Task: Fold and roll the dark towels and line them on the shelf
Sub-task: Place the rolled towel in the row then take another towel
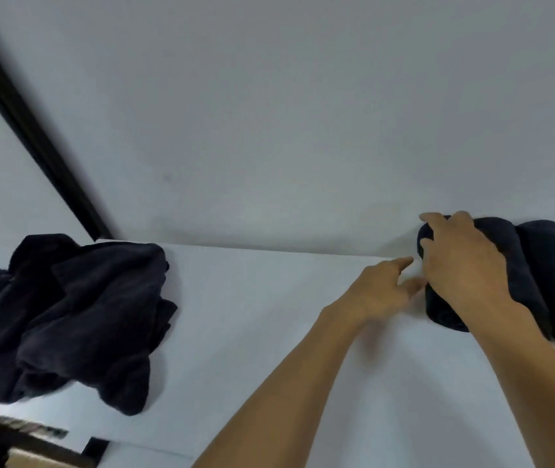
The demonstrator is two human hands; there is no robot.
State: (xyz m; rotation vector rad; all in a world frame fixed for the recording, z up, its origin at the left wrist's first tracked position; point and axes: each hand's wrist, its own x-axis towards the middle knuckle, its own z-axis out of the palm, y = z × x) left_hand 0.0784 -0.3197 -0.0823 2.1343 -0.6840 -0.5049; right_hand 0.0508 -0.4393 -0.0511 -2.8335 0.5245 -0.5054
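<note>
The right hand (465,265) is cupping the dark rolled cloth towel (444,315), likely aligning it, while the left hand (377,293), fingers spread, is hovering just beside it.

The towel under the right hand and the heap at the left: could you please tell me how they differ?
The rolled towel is a tight cylinder; the heap is loose and crumpled. The rolled towel lies beside other rolls at the right; the heap lies alone at the left. The right hand holds the rolled towel; no hand touches the heap. Both are dark cloth on the white shelf.
</note>
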